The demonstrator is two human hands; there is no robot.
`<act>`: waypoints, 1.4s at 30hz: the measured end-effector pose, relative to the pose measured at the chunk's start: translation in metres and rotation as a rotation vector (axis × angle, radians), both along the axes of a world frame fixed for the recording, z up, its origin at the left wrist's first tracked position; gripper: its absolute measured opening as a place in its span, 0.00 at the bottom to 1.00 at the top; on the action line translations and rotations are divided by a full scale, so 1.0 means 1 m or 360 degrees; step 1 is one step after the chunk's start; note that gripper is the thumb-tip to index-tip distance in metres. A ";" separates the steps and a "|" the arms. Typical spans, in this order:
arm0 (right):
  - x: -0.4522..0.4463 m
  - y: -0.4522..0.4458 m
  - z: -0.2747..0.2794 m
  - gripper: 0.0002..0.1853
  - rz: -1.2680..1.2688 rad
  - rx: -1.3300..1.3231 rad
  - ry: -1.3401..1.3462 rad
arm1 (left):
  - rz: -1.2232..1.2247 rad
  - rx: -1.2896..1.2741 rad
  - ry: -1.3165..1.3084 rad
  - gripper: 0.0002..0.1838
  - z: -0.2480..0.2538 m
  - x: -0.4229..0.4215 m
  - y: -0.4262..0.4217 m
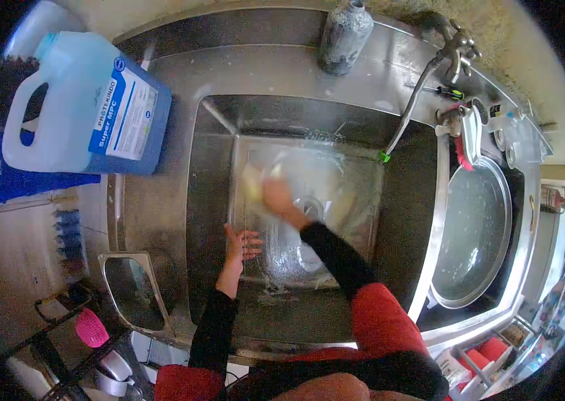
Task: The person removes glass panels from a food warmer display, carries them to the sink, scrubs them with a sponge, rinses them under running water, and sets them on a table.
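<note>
My right hand point(280, 198) reaches over the wet floor of a steel sink point(399, 220), smeared by motion. At its fingers is a blurred yellow sponge point(252, 183), which it presses toward the sink's left side. Whitish suds streak the sink floor around the round drain point(309, 206), partly covered by my right forearm. Lower and to the left, my left hand point(241, 246) hangs inside the sink with its fingers spread and nothing in them.
A large jug of blue liquid point(88, 110) stands left of the sink. A grey bottle point(346, 37) and a tap with a hose point(416, 93) are behind it. Right of it, a round metal pan point(473, 227) sits in a second basin, beside a pink-bristled brush point(468, 137).
</note>
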State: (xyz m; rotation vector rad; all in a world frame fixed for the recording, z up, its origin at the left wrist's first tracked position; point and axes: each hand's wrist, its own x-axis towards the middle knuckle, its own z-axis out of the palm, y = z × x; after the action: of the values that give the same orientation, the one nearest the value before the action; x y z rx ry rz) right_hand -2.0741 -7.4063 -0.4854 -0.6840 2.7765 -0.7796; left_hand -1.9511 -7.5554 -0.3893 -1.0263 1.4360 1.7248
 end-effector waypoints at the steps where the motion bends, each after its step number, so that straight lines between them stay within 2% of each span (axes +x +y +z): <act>1: 0.056 -0.003 -0.039 0.13 0.0369 -0.0287 -0.0192 | 0.0167 -0.0099 -0.0063 0.47 0.000 -0.001 0.004; 2: 0.103 -0.005 0.004 0.16 0.0385 -0.0440 0.0150 | 0.0329 -0.0195 -0.0118 0.48 -0.001 -0.005 0.006; 5: 0.123 0.121 0.021 0.23 0.0604 -0.0628 -0.0473 | 0.0101 0.0040 -0.0056 0.49 -0.013 0.000 -0.007; 8: 0.092 0.197 -0.033 0.20 -0.1364 0.0454 0.0142 | 0.0024 0.0024 0.0019 0.49 -0.011 0.000 -0.006; 10: 0.029 0.192 -0.060 0.20 -0.1276 0.0920 0.0349 | 0.0005 -0.0068 0.0104 0.49 -0.014 0.004 -0.004; 11: 0.003 0.159 -0.084 0.13 -0.1209 0.1392 0.0854 | -0.0012 -0.0156 0.0196 0.49 -0.016 0.005 -0.002; 13: -0.045 0.050 -0.020 0.11 -0.1102 0.0160 -0.0061 | -0.0007 -0.0144 0.0099 0.49 -0.020 0.002 -0.006; 14: -0.033 0.007 -0.001 0.10 -0.0690 0.0192 0.0315 | 0.0010 -0.0128 0.0011 0.49 -0.021 0.001 -0.005; 15: -0.025 -0.027 -0.004 0.09 -0.0599 -0.0196 0.0090 | -0.0007 -0.0118 0.0005 0.49 -0.021 0.000 -0.003; 16: -0.023 -0.019 0.005 0.09 -0.0621 -0.0188 0.0085 | 0.0053 -0.0100 -0.0059 0.49 -0.020 -0.001 -0.004; 18: -0.022 -0.002 0.023 0.04 -0.0085 -0.0346 0.0562 | 0.0097 -0.0105 -0.0113 0.49 -0.019 -0.003 -0.003; 19: -0.021 0.019 0.023 0.04 -0.0034 -0.0331 0.0532 | 0.0085 -0.0104 -0.0112 0.49 -0.020 -0.004 -0.003; 22: 0.003 0.112 0.002 0.06 -0.0598 0.0154 0.0018 | 0.0159 -0.0021 -0.0051 0.48 -0.020 -0.003 -0.005; 24: 0.051 0.140 0.001 0.07 -0.0667 0.0408 -0.0168 | 0.0138 -0.0113 -0.0033 0.47 -0.010 -0.006 0.002; 28: 0.145 0.071 0.016 0.09 -0.0042 0.0208 -0.0209 | 0.0176 -0.0009 -0.0070 0.47 -0.032 -0.003 -0.012; 29: 0.155 0.052 0.018 0.09 0.0133 0.0097 -0.0139 | 0.0058 0.0006 -0.0059 0.48 -0.030 -0.003 -0.013; 30: 0.151 0.040 0.018 0.10 0.0297 -0.0015 -0.0058 | -0.0063 0.0016 -0.0047 0.50 -0.029 -0.003 -0.015; 32: 0.111 0.050 -0.007 0.11 0.0412 -0.0095 -0.0011 | -0.0032 -0.0062 -0.0102 0.50 -0.015 -0.006 -0.007; 34: 0.060 0.063 -0.024 0.12 0.0329 -0.0123 -0.0274 | 0.0005 -0.0132 -0.0143 0.50 -0.011 -0.008 -0.008; 35: 0.029 0.056 -0.046 0.09 -0.0541 -0.0148 -0.0158 | -0.0052 -0.0098 -0.0056 0.51 -0.012 -0.007 -0.009; 36: 0.034 0.043 -0.031 0.09 -0.0542 -0.0147 -0.0172 | -0.0113 -0.0062 0.0031 0.51 -0.012 -0.006 -0.010; 38: 0.048 0.024 0.017 0.09 -0.0577 0.0418 -0.0226 | -0.0081 0.0030 0.0002 0.51 -0.014 -0.007 -0.015; 40: 0.089 0.007 0.030 0.08 -0.0282 0.0360 -0.0105 | -0.0050 0.0137 -0.0011 0.51 -0.012 -0.009 -0.015; 42: 0.136 0.004 0.037 0.08 0.0188 0.0055 0.0039 | 0.0043 0.0085 -0.0156 0.49 -0.003 -0.015 -0.010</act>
State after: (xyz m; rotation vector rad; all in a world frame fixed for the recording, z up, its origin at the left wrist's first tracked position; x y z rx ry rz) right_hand -1.9377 -7.4022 -0.4489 -0.8476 2.7351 -0.7028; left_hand -1.9660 -7.5659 -0.3924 -1.0904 1.3139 1.6985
